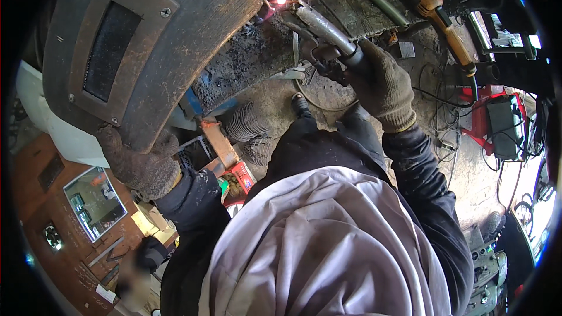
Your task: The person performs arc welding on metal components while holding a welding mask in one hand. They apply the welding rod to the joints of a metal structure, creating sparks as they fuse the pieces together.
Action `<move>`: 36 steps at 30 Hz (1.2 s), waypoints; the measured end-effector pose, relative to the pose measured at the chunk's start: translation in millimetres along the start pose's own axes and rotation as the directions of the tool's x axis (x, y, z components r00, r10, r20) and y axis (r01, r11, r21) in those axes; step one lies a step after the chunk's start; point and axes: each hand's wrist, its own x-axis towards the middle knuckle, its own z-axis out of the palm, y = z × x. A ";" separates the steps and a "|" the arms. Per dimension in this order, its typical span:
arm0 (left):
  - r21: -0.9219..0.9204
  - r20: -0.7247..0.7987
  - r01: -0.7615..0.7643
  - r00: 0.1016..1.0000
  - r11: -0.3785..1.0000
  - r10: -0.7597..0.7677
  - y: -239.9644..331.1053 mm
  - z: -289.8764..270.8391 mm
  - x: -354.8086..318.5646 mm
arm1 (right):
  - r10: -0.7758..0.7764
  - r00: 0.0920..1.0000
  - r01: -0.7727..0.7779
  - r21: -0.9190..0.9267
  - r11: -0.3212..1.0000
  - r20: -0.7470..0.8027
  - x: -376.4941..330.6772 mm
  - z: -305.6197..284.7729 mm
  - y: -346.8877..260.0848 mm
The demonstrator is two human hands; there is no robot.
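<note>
Two grips, fingers closed, left hand (142, 161) round ten-o'clock welding shield (170, 50), right hand (381, 85) round one-o'clock metal tool (326, 28), twelve-o'clock glow (281, 0)

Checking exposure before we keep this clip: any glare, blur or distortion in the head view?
Head view: white-pink glare at the welding arc; bright floor washed out at right; a smeared patch lower left; black fisheye vignette all round; welding shield scratches look crisp.

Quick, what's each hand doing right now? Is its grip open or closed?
Left hand: closed, holding the welding shield at its lower end.
Right hand: closed, holding the welding electrode holder.
</note>
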 end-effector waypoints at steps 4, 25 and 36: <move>-0.116 0.060 0.185 0.982 0.976 -0.179 0.5 5.2 7.8 | 0.043 0.999 -0.042 -0.050 0.998 0.017 -0.5 0.2 -9.3; -0.761 0.616 0.622 0.603 -0.184 -0.507 30.0 16.0 8.9 | -0.043 0.998 0.043 -0.007 0.999 -0.041 1.6 19.8 3.2; -0.794 0.606 0.497 0.692 -0.349 -0.393 13.7 29.1 -30.1 | -0.181 0.979 0.203 -0.330 0.922 0.095 -10.1 14.7 13.7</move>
